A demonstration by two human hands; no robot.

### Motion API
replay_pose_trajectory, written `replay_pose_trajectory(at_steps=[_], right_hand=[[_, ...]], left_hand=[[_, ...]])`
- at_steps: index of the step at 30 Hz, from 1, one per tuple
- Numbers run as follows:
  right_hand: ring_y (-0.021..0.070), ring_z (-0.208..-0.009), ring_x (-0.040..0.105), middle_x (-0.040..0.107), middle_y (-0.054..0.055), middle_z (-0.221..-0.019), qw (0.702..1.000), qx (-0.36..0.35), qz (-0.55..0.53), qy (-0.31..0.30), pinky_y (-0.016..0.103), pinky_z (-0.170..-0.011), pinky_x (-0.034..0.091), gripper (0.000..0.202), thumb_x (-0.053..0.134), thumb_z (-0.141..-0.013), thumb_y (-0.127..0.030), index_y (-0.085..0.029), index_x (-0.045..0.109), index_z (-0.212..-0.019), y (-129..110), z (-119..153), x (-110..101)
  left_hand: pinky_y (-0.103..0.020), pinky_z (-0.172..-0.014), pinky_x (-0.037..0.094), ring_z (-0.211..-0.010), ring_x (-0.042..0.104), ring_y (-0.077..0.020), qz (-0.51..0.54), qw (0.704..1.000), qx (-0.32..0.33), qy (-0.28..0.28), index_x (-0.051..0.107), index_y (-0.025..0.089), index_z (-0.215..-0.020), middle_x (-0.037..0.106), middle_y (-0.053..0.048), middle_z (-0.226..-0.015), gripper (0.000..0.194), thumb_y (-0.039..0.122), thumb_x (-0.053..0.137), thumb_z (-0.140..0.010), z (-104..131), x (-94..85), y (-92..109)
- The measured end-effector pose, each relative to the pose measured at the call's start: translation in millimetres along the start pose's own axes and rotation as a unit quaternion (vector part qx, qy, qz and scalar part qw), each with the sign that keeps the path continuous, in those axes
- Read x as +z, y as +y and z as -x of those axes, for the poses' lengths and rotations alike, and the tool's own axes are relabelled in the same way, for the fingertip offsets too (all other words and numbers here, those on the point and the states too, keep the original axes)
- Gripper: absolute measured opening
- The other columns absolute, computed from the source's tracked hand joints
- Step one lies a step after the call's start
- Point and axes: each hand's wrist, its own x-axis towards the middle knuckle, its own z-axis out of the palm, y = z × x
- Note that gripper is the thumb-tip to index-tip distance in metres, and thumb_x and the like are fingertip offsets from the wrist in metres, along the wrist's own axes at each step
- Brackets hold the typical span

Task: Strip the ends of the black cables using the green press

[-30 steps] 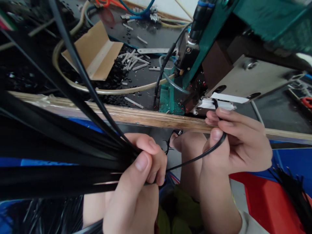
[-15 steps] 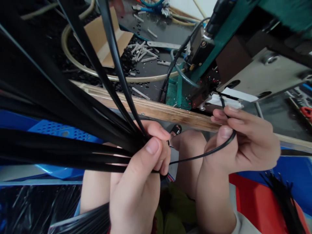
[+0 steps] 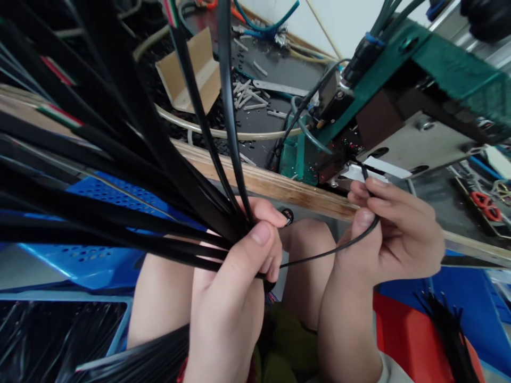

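My left hand is closed round a thick bundle of black cables, which fans out to the upper left. Some of the cables show red, white and green wires where the black covering ends. One thin black cable runs from my left hand to my right hand, which pinches it between thumb and fingers. The upper end of this cable reaches the white-edged slot of a green machine, just beyond my right fingertips. Its tip is hidden there.
A wooden table edge crosses in front of the machine. Behind it lie a cardboard piece, pale short tubes and hoses. Red-handled scissors are at the right. Below are a blue basket and a red surface with more cables.
The view has shifted, bringing more of the machine and the cables' coloured wires into sight. Both hands keep their grips, and the thin cable still reaches the machine's slot.
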Motion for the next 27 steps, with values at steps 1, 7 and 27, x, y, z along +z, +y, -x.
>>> replay_pose_trajectory(at_steps=[1, 7, 27], right_hand=[[0.0217, -0.090, 0.089, 0.087, 0.008, -0.107, 1.000, 0.004, 0.010, -0.002, 0.028, -0.079, 0.078, 0.017, 0.084, -0.093, -0.008, -0.016, 0.086, -0.108, 0.8, 0.5, -0.8], [0.0225, -0.084, 0.087, 0.085, 0.005, -0.099, 0.999, -0.007, 0.045, 0.000, 0.031, -0.075, 0.078, 0.018, 0.088, -0.091, -0.014, -0.020, 0.086, -0.107, 8.5, 5.5, -3.9], [0.0218, -0.093, 0.088, 0.089, 0.006, -0.110, 0.993, 0.066, 0.079, -0.057, 0.034, -0.081, 0.078, 0.031, 0.081, -0.090, 0.002, -0.021, 0.084, -0.110, -16.0, -6.1, -14.2]], left_hand=[[-0.025, -0.046, 0.041, -0.050, 0.041, -0.0115, -0.002, 1.000, -0.001, 0.000, 0.079, 0.021, -0.093, 0.048, 0.002, -0.064, 0.008, 0.025, 0.082, -0.099, -0.2, -0.4, 0.1], [-0.025, -0.048, 0.039, -0.051, 0.045, -0.0113, -0.007, 1.000, -0.003, 0.009, 0.080, 0.021, -0.092, 0.048, 0.002, -0.062, 0.011, 0.021, 0.075, -0.101, 0.5, 0.1, 1.6], [-0.026, -0.057, 0.048, -0.057, 0.038, -0.0127, 0.006, 0.998, -0.023, 0.058, 0.071, 0.019, -0.092, 0.036, 0.003, -0.068, 0.009, 0.021, 0.070, -0.101, -3.5, -1.0, 23.0]])
